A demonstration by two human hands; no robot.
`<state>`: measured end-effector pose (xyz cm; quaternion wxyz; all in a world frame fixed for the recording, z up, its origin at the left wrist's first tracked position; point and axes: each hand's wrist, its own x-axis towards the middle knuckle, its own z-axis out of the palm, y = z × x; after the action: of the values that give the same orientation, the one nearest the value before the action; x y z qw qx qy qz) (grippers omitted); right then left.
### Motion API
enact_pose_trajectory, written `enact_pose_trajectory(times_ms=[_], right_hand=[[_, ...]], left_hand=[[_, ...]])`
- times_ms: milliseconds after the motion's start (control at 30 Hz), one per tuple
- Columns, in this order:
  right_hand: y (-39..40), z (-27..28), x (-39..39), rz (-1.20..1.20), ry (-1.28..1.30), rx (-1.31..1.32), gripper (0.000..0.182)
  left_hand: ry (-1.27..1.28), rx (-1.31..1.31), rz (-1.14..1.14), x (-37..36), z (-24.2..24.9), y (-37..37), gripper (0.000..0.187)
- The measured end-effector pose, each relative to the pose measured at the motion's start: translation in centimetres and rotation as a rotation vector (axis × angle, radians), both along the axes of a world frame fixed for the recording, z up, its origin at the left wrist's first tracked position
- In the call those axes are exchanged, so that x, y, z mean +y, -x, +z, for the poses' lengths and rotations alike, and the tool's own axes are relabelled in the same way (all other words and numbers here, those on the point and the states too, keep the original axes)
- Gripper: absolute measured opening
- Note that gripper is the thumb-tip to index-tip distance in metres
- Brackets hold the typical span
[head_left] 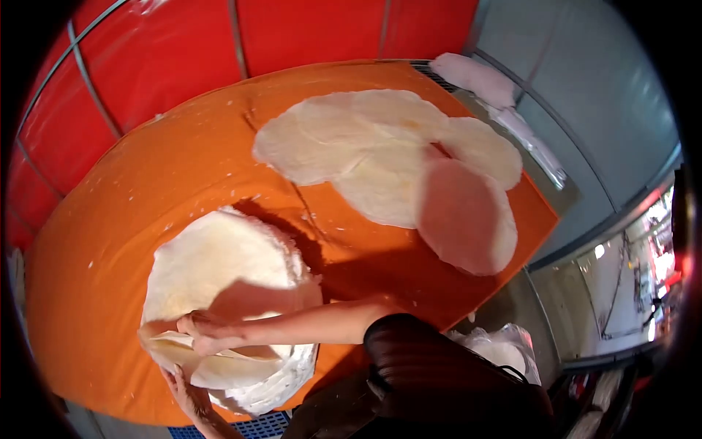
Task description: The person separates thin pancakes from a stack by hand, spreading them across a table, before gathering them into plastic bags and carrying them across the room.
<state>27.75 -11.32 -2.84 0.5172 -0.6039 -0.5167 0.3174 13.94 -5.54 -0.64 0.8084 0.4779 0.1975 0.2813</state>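
Folded flap (238, 372), long axis left-to-right

At eight o'clock the right hand (208, 334) hides part of the stack (208, 260); the left forearm (217, 426) is cut off at seven.

The stack of round sheets (212, 256) looks matt and powdery, rough and flaky at its edge; the loose round sheets (387, 183) look matt and fairly smooth. The orange cloth (95, 278) is matt, softly creased; the red wall covering (314, 36), glossy like plastic; the bag (528, 347), shiny clear plastic.
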Motion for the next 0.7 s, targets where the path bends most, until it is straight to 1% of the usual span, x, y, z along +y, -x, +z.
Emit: enact_pose_trajectory(times_ms=[67,133,167,200,233,267,300,333,367,400,433,467,500,533,567,600,667,700], right_hand=[[-0.1,-0.3,0.4,-0.014,0.018,0.005,0.048],[-0.6,-0.2,0.5,-0.039,0.032,0.020,0.036],[-1.1,-0.1,0.6,-0.056,0.042,0.030,0.030],[-2.1,0.2,0.4,-0.089,0.036,0.065,0.024],[-3.8,0.4,-0.1,-0.140,0.017,0.136,0.019],[-6.6,0.3,-0.8,-0.218,-0.036,0.261,0.015],[-10.5,0.1,-2.2,-0.327,-0.154,0.410,0.012],[-14.4,0.8,-4.9,-0.447,-0.299,0.487,0.013],[-16.3,6.2,-10.8,-0.625,-0.444,0.327,0.007],[-17.6,9.3,-16.2,-0.664,-0.588,0.426,0.009],[-18.5,12.3,-21.4,-0.835,-0.567,0.453,0.011],[-18.3,14.6,-26.9,-0.851,-0.666,0.410,0.017],[-21.2,13.1,-32.3,-1.000,-0.870,0.450,0.021],[-21.4,14.1,-37.5,-1.165,-0.894,0.366,0.021],[-20.4,15.2,-42.3,-1.357,-0.877,0.252,0.020],[-19.5,15.8,-46.7,-1.529,-0.867,0.158,0.020],[-17.4,15.1,-53.9,-1.804,-0.842,0.012,0.018],[-16.0,14.1,-56.4,-1.887,-0.827,-0.022,0.018]], left_hand=[[0.024,0.028,0.017,-0.5,1.0,-0.4,0.055],[0.076,0.134,0.059,0.0,0.8,-0.1,0.053],[0.099,0.189,0.082,0.7,0.4,0.4,0.052],[0.126,0.215,0.075,2.7,-1.4,0.7,0.047],[0.222,0.219,0.034,3.0,-1.8,1.2,0.046],[0.318,0.223,-0.005,3.3,-2.1,1.4,0.045],[0.414,0.228,-0.042,3.5,-2.1,1.4,0.044],[0.451,0.233,-0.003,3.2,-1.9,1.2,0.044],[0.491,0.239,0.037,2.4,-1.4,0.9,0.043],[0.532,0.244,0.079,1.4,-0.7,0.8,0.043],[0.573,0.249,0.121,1.0,-0.4,0.8,0.042],[0.545,0.226,0.071,0.9,-0.1,1.0,0.043],[0.532,0.221,0.039,1.1,-0.4,1.1,0.043],[0.518,0.217,0.007,1.8,-1.1,1.2,0.043],[0.503,0.214,-0.025,2.4,-1.6,1.4,0.043],[0.474,0.127,-0.137,2.8,-2.0,1.6,0.043],[0.378,0.187,-0.144,2.6,-1.9,1.1,0.049],[0.328,0.217,-0.144,2.5,-1.7,1.1,0.052]])
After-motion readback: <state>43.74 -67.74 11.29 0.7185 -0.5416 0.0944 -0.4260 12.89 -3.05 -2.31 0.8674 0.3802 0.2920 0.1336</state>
